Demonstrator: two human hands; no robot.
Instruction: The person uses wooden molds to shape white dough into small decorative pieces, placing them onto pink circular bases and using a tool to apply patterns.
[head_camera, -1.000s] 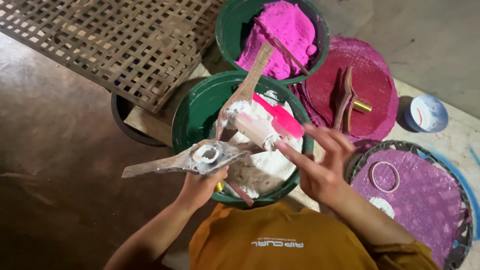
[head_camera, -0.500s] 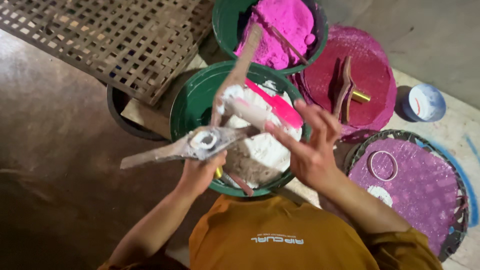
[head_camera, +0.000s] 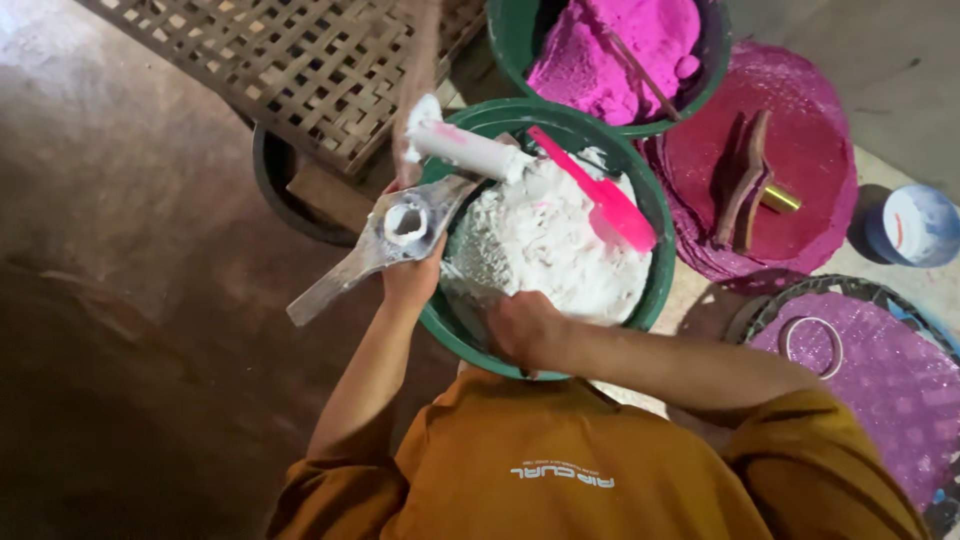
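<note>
My left hand (head_camera: 410, 275) grips a flat, powder-coated paddle mould (head_camera: 385, 235) with a hexagonal hole, held over the left rim of a green basin (head_camera: 655, 290) full of white powder (head_camera: 550, 245). A white cylinder (head_camera: 470, 150) lies just above the mould's head, and a blurred wooden stick (head_camera: 415, 90) rises beside it. My right hand (head_camera: 520, 325) is down inside the basin at its near edge. Its fingers curl into the powder and are hidden. A pink scoop (head_camera: 600, 200) lies on the powder.
A second green basin with pink powder (head_camera: 620, 50) stands behind. To the right are a magenta round tray (head_camera: 810, 130) with a wooden tool, a small blue and white bowl (head_camera: 915, 225) and a purple glittery tray (head_camera: 880, 400) bearing a ring (head_camera: 810, 345). A woven lattice (head_camera: 280, 60) lies at the back left.
My right hand has dropped from above the basin, fingers spread, into the white powder at the near rim. The left hand still holds the mould.
</note>
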